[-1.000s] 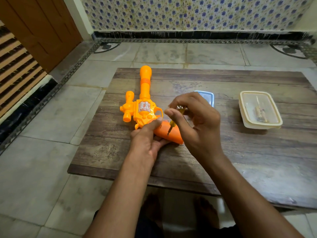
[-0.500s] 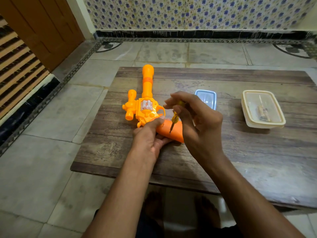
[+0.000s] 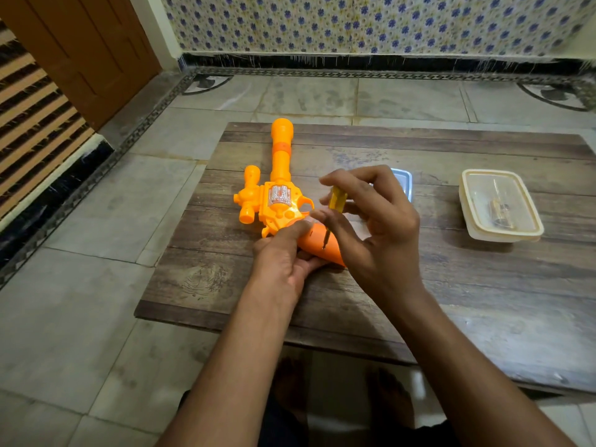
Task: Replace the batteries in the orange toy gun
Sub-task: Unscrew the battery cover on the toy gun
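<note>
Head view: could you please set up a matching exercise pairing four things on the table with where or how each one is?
Things:
1. toy gun
2. screwdriver
3. cream tub
4. blue lid

States:
A. pinched by the right hand, tip on the gun's handle
B. far right on the table, apart from the hands
C. partly hidden behind the right hand
D. lying flat, handle held by the left hand

Pairs: 1-D, 2-A, 3-B, 4-C

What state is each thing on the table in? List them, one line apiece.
orange toy gun: lying flat on the wooden table, barrel pointing away
grip: held down, screwdriver tip on it
screwdriver: near upright, tip down
left hand: holds the grip
right hand: pinches the screwdriver
cream container: lid off, small items inside
blue lid: lying flat, partly hidden
</note>
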The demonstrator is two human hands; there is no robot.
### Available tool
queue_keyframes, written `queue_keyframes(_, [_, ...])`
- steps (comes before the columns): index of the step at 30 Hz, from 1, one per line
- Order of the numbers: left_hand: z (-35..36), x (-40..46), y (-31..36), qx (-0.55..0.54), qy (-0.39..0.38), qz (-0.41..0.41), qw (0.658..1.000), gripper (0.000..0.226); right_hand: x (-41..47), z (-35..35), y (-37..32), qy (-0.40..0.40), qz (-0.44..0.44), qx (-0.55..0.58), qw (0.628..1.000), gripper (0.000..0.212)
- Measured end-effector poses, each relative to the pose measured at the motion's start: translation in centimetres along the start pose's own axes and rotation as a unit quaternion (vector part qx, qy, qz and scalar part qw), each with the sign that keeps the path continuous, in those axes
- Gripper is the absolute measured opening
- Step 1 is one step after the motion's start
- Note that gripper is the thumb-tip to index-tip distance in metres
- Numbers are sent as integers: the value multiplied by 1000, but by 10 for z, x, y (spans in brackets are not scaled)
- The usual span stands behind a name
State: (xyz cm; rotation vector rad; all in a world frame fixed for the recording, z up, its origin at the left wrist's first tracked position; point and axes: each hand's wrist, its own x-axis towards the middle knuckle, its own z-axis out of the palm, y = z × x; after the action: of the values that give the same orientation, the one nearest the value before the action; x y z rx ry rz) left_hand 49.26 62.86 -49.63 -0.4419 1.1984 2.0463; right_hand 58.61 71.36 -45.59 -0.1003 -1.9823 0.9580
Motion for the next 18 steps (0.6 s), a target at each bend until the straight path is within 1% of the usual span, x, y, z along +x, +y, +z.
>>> queue_keyframes(3, [-1, 1, -1, -4, 1, 3, 1000, 48, 1, 0, 0, 1, -6, -16, 1000, 30])
queue_keyframes(5, [-1, 0, -2, 2, -1, 4, 1000, 47, 0, -1, 0, -16, -2, 10, 1000, 32])
queue_keyframes(7, [0, -1, -1, 7, -2, 4, 1000, 45, -2, -1, -1, -24, 0, 19, 1000, 23])
queue_keyframes(9, [0, -2, 1, 13, 4, 1, 1000, 45, -2, 1, -2, -12, -4, -6, 1000, 15])
queue_keyframes(10, [0, -2, 1, 13, 6, 0, 1000, 46, -1, 1, -2, -1, -5, -22, 1000, 15])
queue_keyframes(12, [0, -1, 0, 4, 6, 3, 1000, 51, 0, 2, -1, 10, -4, -30, 999, 19])
queue_keyframes(15, [-1, -1, -1, 4, 0, 8, 1000, 48, 0, -1, 0, -10, -7, 3, 1000, 35])
queue_keyframes(16, [-1, -1, -1, 6, -2, 7, 1000, 48, -1, -2, 0, -14, -5, 14, 1000, 36])
queue_keyframes(18, [-1, 0, -1, 7, -3, 3, 1000, 49, -1, -2, -1, -8, -5, 18, 1000, 27])
